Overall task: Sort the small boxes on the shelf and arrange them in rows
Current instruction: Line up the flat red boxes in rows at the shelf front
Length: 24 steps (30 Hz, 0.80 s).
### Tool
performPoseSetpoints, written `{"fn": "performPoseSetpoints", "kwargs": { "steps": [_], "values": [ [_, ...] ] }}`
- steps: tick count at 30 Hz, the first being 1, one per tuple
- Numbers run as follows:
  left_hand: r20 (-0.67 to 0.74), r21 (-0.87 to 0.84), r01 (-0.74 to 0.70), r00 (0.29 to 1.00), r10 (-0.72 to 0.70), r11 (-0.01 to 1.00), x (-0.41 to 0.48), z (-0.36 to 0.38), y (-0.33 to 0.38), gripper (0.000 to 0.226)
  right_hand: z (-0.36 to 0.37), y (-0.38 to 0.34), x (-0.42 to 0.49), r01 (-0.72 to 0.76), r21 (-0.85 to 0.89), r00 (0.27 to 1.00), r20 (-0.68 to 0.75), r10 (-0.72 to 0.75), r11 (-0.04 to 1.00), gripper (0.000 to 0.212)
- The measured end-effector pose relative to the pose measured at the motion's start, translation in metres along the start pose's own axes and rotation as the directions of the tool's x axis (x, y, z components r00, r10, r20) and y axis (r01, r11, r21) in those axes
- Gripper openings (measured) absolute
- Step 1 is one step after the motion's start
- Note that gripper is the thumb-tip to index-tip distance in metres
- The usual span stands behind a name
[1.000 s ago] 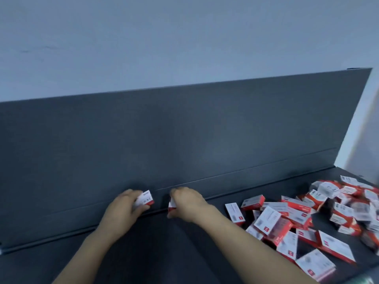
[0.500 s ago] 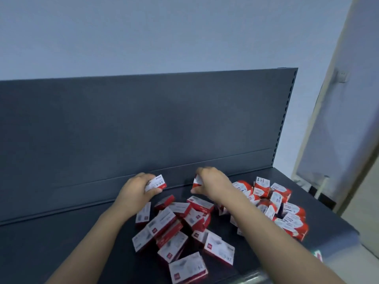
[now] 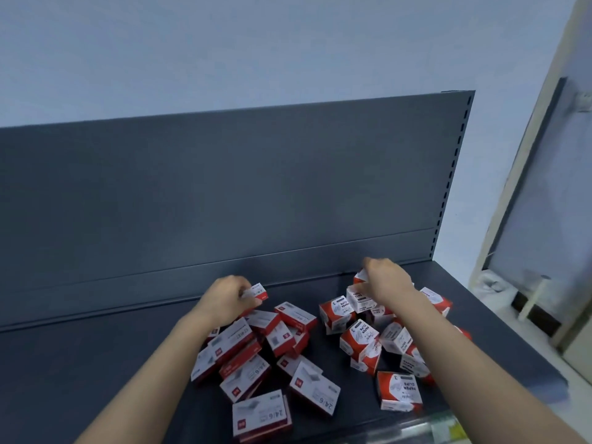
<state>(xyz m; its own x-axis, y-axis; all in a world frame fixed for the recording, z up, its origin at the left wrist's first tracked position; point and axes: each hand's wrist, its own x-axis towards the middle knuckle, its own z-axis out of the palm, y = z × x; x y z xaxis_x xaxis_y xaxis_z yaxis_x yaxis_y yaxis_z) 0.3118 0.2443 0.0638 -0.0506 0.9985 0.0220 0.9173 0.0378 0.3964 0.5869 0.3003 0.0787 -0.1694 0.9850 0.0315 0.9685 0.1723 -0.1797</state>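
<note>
Left hand (image 3: pixel 226 299) grips one small red/white box (image 3: pixel 256 291), fingers curled round it, held just above the near-left heap. Right hand (image 3: pixel 389 280) is knuckles-up over the far end of the other heap, fingers bent down onto a red/white box (image 3: pixel 361 277) next to the back panel; can't tell if it's truly clasped or just touched, fingers hide it. Below and behind the L hand: a loose jumble of flat boxes (image 3: pixel 256 357), some marked 24/6, lying at all angles, several overlapping. Under and around the R forearm: a pile of chunkier boxes (image 3: pixel 363 341) reading PAPER CLIPS, some on edge, some tipped. A narrow strip of bare shelf runs between the two piles. No rows formed. The shelf (image 3: pixel 96 363) is dark grey, matte, w/ a matching upright back panel (image 3: pixel 224 193) just beyond both hands; a slotted strip (image 3: pixel 448 193) runs down the panel's right edge. Above the panel, a plain pale wall (image 3: pixel 256 46). Right of the R hand, past the shelf end, a pale door frame (image 3: pixel 525 174), blurred. Shelf's front lip (image 3: pixel 416 426) near the R forearm looks glossy, detail unclear.
</note>
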Motion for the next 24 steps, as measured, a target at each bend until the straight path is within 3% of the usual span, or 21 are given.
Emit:
{"fn": "performPoseSetpoints", "kwargs": {
  "steps": [4, 9, 15, 19, 24],
  "values": [
    [0.162, 0.043, 0.007, 0.987, -0.014, 0.999, 0.002, 0.002, -0.002, 0.029, 0.002, 0.001, 0.001, 0.002, -0.050, 1.000, -0.003, -0.002, 0.999, 0.040],
    [0.211, 0.098, -0.028, 0.977, 0.007, 0.995, 0.000, 0.004, -0.001, 0.034, 0.006, 0.001, 0.000, -0.004, -0.043, 1.000, -0.004, 0.004, 0.999, 0.052],
    [0.108, 0.057, -0.056, 0.993, 0.050, 0.997, -0.013, -0.004, 0.000, 0.051, 0.004, -0.001, 0.001, -0.007, -0.044, 1.000, -0.011, 0.006, 0.999, 0.060],
    [0.008, 0.022, -0.136, 0.991, 0.136, 0.990, -0.031, -0.015, 0.007, 0.051, 0.002, -0.003, 0.001, -0.028, -0.069, 0.999, -0.026, 0.027, 0.997, 0.066],
    [-0.083, 0.010, -0.249, 0.965, 0.249, 0.968, -0.069, -0.024, 0.014, 0.046, -0.001, -0.022, -0.026, 0.147, 0.034, 0.958, -0.252, -0.134, 0.989, 0.064]
  ]
}}
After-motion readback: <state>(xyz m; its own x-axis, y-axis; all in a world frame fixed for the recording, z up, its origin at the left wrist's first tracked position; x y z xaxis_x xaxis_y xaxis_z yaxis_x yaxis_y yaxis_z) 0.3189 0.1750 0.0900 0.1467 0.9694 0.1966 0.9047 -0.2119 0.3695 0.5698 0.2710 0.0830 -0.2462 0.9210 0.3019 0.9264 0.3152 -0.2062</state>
